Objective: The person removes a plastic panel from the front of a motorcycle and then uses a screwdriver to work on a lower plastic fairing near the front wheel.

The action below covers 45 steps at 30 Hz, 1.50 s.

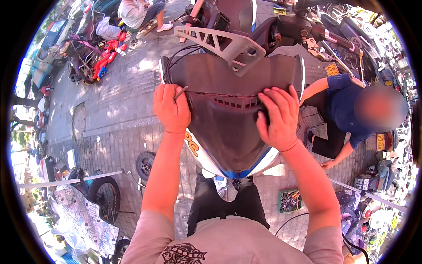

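left hand (172,112) at left edge of the dark front panel (235,138) of a motor scooter, fingers curled tight, thin dark rod (180,93) pinched between thumb and forefinger, one end poking out over the panel. right hand (281,121) on the right side of same panel, fingers spread wide, tips near the right end of the slotted vent (233,102), thumb bent lower down. panel sits straight ahead of the person, between both hands, narrow nose toward the body, white and blue trim (262,164) along its lower edges. grey metal bracket (224,46) above panel, ribbed handlebar grip (339,41) upper right. co-worker in dark blue shirt (340,108) crouches at right, one arm toward the scooter; can't tell if that hand touches it. on the paving (123,121): green crate (280,202) of small metal parts to the right of the legs, small wheel (145,166) by the left forearm. bigger tyre (116,196) lower left beside a patterned cover (83,215). another person (134,14) sits top left.
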{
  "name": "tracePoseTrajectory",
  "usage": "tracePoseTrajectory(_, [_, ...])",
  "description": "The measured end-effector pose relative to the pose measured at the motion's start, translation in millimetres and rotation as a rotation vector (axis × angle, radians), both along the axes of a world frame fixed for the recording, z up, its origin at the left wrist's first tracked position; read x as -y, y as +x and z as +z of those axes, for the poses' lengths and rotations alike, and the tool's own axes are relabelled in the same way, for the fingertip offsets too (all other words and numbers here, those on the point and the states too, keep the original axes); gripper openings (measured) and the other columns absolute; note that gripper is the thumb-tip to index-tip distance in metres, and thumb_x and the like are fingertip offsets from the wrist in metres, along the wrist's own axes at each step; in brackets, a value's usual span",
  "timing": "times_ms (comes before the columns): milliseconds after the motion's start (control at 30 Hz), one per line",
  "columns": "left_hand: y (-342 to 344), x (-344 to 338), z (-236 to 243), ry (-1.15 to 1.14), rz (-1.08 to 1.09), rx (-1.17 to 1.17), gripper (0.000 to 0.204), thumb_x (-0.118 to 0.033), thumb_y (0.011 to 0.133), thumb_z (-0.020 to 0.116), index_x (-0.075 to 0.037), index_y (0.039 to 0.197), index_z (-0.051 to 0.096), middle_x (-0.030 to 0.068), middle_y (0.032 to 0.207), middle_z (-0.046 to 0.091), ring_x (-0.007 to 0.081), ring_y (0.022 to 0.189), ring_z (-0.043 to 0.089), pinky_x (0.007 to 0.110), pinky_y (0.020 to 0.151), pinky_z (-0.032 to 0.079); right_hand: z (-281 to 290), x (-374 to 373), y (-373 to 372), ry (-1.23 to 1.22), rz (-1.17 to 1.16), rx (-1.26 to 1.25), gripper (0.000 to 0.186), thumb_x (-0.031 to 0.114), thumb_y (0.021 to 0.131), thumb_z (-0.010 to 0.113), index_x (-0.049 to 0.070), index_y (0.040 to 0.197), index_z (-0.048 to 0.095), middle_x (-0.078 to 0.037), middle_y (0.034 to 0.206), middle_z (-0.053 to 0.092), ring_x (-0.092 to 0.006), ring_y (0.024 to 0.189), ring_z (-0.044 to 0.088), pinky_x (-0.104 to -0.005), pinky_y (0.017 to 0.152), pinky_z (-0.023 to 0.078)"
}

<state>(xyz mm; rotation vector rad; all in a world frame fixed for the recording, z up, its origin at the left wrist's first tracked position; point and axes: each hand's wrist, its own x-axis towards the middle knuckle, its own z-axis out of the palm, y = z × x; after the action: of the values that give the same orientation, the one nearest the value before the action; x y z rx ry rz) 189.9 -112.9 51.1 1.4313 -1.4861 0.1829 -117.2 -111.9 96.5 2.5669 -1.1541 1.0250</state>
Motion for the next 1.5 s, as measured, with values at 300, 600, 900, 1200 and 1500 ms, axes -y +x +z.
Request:
tracePoseTrajectory(300, [-25, -24, 8, -0.035, 0.084, 0.006, 0.012, -0.014, 0.097, 0.065, -0.003, 0.103, 0.064, 0.0139, 0.104, 0.067, 0.037, 0.097, 0.063, 0.044, 0.085, 0.05, 22, -17, 33, -0.021, -0.045, -0.028, 0.045, 0.016, 0.074, 0.074, 0.004, 0.116, 0.068, -0.013, 0.119, 0.062, -0.0334, 0.115, 0.06, -0.0487, 0.106, 0.048])
tracePoseTrajectory(600, [-27, -12, 17, -0.076, 0.125, 0.011, 0.01, -0.016, 0.089, 0.072, -0.01, 0.086, 0.065, 0.0074, 0.083, 0.061, 0.0327, 0.077, 0.06, 0.044, 0.068, 0.049, 8, -4, 60, -0.067, -0.161, 0.096, 0.033, 0.019, 0.07, 0.074, 0.009, 0.099, 0.062, -0.009, 0.102, 0.058, -0.0309, 0.098, 0.058, -0.0433, 0.086, 0.046])
tracePoseTrajectory(900, [-30, -10, 27, -0.01, 0.093, 0.049, 0.02, -0.023, 0.086, 0.076, -0.01, 0.08, 0.061, 0.007, 0.083, 0.06, 0.0337, 0.078, 0.06, 0.045, 0.066, 0.049, 11, -4, 60, -0.073, -0.178, 0.069, 0.029, 0.016, 0.066, 0.07, 0.011, 0.093, 0.06, -0.007, 0.093, 0.053, -0.0292, 0.088, 0.052, -0.043, 0.079, 0.042])
tracePoseTrajectory(1200, [-28, -13, 22, 0.133, 0.094, 0.095, 0.021, -0.024, 0.09, 0.072, -0.006, 0.089, 0.06, 0.0116, 0.088, 0.059, 0.0382, 0.087, 0.057, 0.049, 0.079, 0.047, 7, -4, 49, -0.046, -0.138, 0.126, 0.027, 0.017, 0.071, 0.072, 0.012, 0.095, 0.063, -0.007, 0.098, 0.057, -0.0291, 0.094, 0.056, -0.044, 0.087, 0.045])
tracePoseTrajectory(1500, [-29, -9, 33, 0.256, 0.078, 0.069, 0.026, -0.026, 0.096, 0.065, -0.003, 0.09, 0.056, 0.015, 0.094, 0.057, 0.0386, 0.091, 0.054, 0.05, 0.082, 0.043, -39, 36, -78, 0.507, -0.553, 0.708, 0.032, 0.018, 0.095, 0.06, 0.003, 0.122, 0.067, -0.019, 0.129, 0.065, -0.0401, 0.12, 0.061, -0.0465, 0.105, 0.047])
